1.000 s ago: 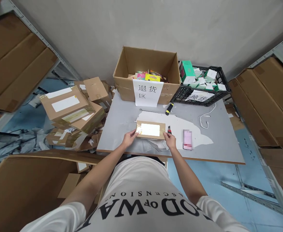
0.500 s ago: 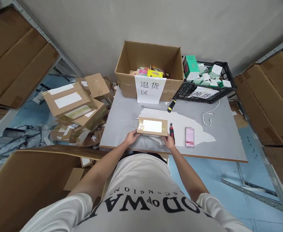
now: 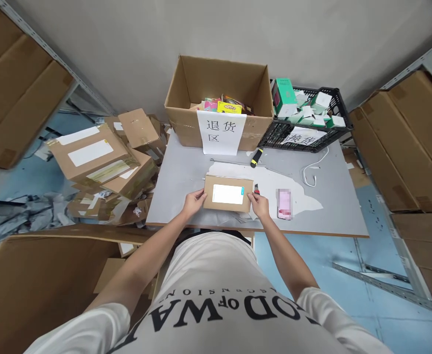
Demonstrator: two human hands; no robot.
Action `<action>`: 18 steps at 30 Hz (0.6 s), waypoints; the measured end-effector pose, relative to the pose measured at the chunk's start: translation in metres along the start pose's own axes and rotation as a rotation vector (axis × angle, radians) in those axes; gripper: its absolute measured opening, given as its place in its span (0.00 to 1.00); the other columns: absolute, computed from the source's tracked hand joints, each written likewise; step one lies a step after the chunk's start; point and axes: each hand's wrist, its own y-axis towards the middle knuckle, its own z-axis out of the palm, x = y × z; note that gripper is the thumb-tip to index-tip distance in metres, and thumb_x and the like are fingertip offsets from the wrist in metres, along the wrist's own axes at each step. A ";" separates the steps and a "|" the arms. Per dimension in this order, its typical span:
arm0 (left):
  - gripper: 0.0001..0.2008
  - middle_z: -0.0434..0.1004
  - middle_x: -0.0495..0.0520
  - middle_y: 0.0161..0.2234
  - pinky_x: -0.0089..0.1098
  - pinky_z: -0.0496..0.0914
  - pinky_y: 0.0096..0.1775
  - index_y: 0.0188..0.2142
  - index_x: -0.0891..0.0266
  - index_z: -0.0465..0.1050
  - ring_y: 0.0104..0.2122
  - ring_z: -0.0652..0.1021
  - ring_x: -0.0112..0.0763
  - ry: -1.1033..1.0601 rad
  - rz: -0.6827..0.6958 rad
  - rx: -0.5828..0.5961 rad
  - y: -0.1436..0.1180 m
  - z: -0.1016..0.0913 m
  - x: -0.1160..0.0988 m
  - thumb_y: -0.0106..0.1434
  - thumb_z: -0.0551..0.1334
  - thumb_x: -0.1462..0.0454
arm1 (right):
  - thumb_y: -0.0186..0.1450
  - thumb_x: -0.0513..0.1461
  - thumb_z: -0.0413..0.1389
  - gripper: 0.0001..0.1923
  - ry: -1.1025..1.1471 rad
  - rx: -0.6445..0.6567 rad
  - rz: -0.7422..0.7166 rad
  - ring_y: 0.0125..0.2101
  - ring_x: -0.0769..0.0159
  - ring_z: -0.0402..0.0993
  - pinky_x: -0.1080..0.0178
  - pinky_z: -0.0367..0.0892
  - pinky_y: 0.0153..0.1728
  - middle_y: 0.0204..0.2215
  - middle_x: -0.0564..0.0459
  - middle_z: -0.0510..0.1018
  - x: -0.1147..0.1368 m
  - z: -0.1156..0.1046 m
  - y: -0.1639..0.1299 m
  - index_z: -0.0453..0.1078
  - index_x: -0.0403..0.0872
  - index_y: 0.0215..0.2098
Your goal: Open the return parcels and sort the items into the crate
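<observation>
Between my two hands is a small brown cardboard box (image 3: 209, 204), its upper face bearing a white label with a blue patch. My left hand (image 3: 194, 203) grips the left end, thumb toward the top. At the right end my right hand (image 3: 259, 204) pinches the edge. A red and black box cutter (image 3: 257, 189) lies just behind my right hand, which covers most of it. Farther right rests a pink phone-shaped item (image 3: 284, 204), partly blurred. A yellow and black tool handle (image 3: 256, 157) lies behind the small box.
A large open carton (image 3: 179, 118) with colourful packets and a paper sign stands at the table's (image 3: 333, 216) back. Beside it is a black crate (image 3: 343, 118) of green and white boxes. A white cable (image 3: 309, 184) lies right. Cartons (image 3: 90, 152) pile up left; a big open carton (image 3: 35, 275) stands near my left arm.
The small box has been turned, so a different label with a blue patch shows. Both hands have shifted grip higher on its ends, and my right hand now covers most of the box cutter.
</observation>
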 end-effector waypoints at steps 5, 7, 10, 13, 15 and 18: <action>0.40 0.73 0.64 0.51 0.45 0.68 0.53 0.52 0.71 0.71 0.50 0.75 0.49 -0.037 -0.096 -0.016 0.007 0.005 0.010 0.49 0.65 0.44 | 0.64 0.56 0.46 0.27 -0.127 0.007 0.063 0.33 0.58 0.75 0.63 0.64 0.34 0.32 0.47 0.82 -0.002 0.006 0.008 0.78 0.48 0.39; 0.39 0.74 0.64 0.50 0.46 0.68 0.53 0.52 0.70 0.71 0.50 0.74 0.50 -0.057 -0.128 -0.004 0.008 0.007 0.016 0.48 0.66 0.44 | 0.65 0.56 0.45 0.27 -0.187 0.010 0.083 0.31 0.59 0.75 0.62 0.64 0.32 0.30 0.47 0.81 -0.005 0.010 0.010 0.79 0.47 0.37; 0.39 0.74 0.63 0.50 0.46 0.67 0.54 0.52 0.69 0.71 0.51 0.74 0.49 -0.096 -0.148 0.014 0.008 0.009 0.024 0.47 0.67 0.45 | 0.65 0.55 0.46 0.26 -0.220 0.021 0.094 0.31 0.59 0.75 0.63 0.64 0.32 0.30 0.46 0.81 -0.009 0.016 0.012 0.79 0.48 0.35; 0.42 0.73 0.65 0.52 0.46 0.65 0.55 0.54 0.69 0.69 0.53 0.72 0.48 -0.153 -0.154 0.027 0.007 0.010 0.029 0.45 0.69 0.46 | 0.65 0.53 0.46 0.24 -0.201 0.026 0.091 0.34 0.58 0.76 0.63 0.65 0.34 0.32 0.46 0.81 -0.013 0.019 0.013 0.79 0.48 0.38; 0.42 0.72 0.65 0.52 0.46 0.65 0.56 0.54 0.69 0.69 0.54 0.71 0.49 -0.177 -0.161 0.042 0.007 0.009 0.030 0.43 0.70 0.46 | 0.65 0.53 0.47 0.24 -0.172 0.034 0.077 0.36 0.58 0.76 0.62 0.66 0.36 0.34 0.47 0.81 -0.016 0.020 0.013 0.78 0.48 0.41; 0.42 0.73 0.65 0.52 0.48 0.64 0.56 0.53 0.69 0.70 0.55 0.71 0.50 -0.203 -0.172 0.060 0.008 0.008 0.030 0.41 0.71 0.48 | 0.65 0.53 0.48 0.24 -0.140 0.046 0.067 0.37 0.58 0.76 0.62 0.67 0.38 0.36 0.46 0.81 -0.018 0.021 0.015 0.77 0.46 0.42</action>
